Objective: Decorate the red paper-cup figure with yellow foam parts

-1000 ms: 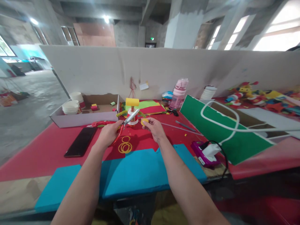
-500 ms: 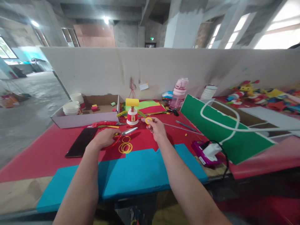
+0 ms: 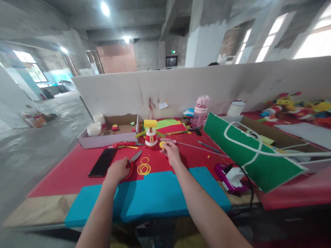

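My left hand [image 3: 118, 170] is closed on the red handles of a pair of scissors [image 3: 134, 157], low over the red tabletop, with the blades pointing away and to the right. Between the fingertips of my right hand [image 3: 171, 153] is a small round yellow disc [image 3: 162, 145]. Just beyond that disc stands a paper-cup figure [image 3: 151, 137] in red and white, with a yellow roll on top and folded green strips at its sides. Several yellow rings [image 3: 143, 168] lie on the table between my hands.
A black phone [image 3: 102, 163] lies left of my left hand. Behind it sits an open box [image 3: 108, 140] with paper cups. A green-sided box [image 3: 248, 155], a purple power strip [image 3: 230, 179] and a white cable are on the right. A pink bottle [image 3: 200, 112] stands near the partition.
My left hand has lowered with the scissors, and the blades have swung to point farther away from me. The right hand keeps the yellow disc beside the figure. The camera view has shifted.
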The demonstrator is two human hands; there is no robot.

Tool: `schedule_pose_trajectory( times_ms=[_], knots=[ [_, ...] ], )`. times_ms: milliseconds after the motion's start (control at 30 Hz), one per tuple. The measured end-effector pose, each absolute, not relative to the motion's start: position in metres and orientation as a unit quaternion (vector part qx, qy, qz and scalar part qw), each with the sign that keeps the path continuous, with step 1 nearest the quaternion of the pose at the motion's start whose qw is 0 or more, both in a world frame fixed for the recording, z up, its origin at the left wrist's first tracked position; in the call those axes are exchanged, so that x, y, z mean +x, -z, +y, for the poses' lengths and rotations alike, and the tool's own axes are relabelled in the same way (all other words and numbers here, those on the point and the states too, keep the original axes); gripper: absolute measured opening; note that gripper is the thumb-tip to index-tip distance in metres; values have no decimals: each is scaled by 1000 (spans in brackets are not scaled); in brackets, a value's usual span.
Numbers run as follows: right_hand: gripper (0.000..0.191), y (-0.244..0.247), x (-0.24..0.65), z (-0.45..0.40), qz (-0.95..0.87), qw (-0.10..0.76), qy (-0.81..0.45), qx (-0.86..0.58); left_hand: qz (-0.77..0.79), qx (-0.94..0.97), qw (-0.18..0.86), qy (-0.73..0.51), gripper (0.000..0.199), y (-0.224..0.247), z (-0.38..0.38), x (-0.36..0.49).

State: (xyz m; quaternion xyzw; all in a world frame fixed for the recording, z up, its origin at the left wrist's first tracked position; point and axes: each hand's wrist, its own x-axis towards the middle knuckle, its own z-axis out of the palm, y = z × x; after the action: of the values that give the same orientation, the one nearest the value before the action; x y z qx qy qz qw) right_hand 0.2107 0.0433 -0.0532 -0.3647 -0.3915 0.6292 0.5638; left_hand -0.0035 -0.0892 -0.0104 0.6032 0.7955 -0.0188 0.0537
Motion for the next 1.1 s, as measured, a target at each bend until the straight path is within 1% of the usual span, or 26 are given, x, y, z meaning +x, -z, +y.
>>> schedule_pose_trajectory(
  times_ms=[100, 200, 267, 300, 367, 400, 433, 533, 600, 733, 867, 933, 1033, 1100],
  knots=[
    [27, 62, 204, 43, -436, 546, -610, -372, 796, 605, 24, 23, 42, 7, -105, 10],
    [27, 68, 199, 41, -464, 529, -602, -378, 743, 669, -19, 0, 47, -5, -105, 26],
    [26, 69, 197, 40, -468, 516, -609, -380, 666, 745, 17, -21, 54, -10, -95, 37],
    [26, 70, 196, 39, -467, 509, -618, -376, 636, 770, 47, -10, 61, -11, -87, 42],
    [26, 69, 196, 37, -466, 491, -638, -366, 622, 778, 78, 24, 74, -8, -71, 47],
    [26, 68, 196, 36, -467, 481, -647, -363, 621, 778, 83, 42, 75, -5, -64, 48],
    [27, 67, 196, 36, -467, 471, -654, -364, 624, 775, 80, 53, 70, -2, -57, 47],
    [26, 65, 196, 35, -468, 448, -661, -379, 632, 769, 70, 59, 40, 7, -44, 42],
    [23, 65, 196, 35, -476, 442, -654, -388, 642, 761, 78, 52, 29, 9, -41, 40],
    [12, 68, 196, 37, -517, 439, -613, -405, 649, 755, 97, 14, 20, 0, -53, 48],
    [9, 68, 199, 39, -523, 445, -594, -418, 551, 809, 195, -65, 18, -17, -101, 71],
    [8, 67, 199, 40, -522, 446, -595, -418, 483, 837, 254, -43, 19, -22, -130, 84],
    [6, 68, 200, 40, -542, 432, -583, -423, 418, 853, 312, 12, 12, -28, -154, 92],
    [7, 71, 202, 40, -571, 407, -565, -435, 429, 847, 311, -40, 20, -34, -143, 85]
  ],
)
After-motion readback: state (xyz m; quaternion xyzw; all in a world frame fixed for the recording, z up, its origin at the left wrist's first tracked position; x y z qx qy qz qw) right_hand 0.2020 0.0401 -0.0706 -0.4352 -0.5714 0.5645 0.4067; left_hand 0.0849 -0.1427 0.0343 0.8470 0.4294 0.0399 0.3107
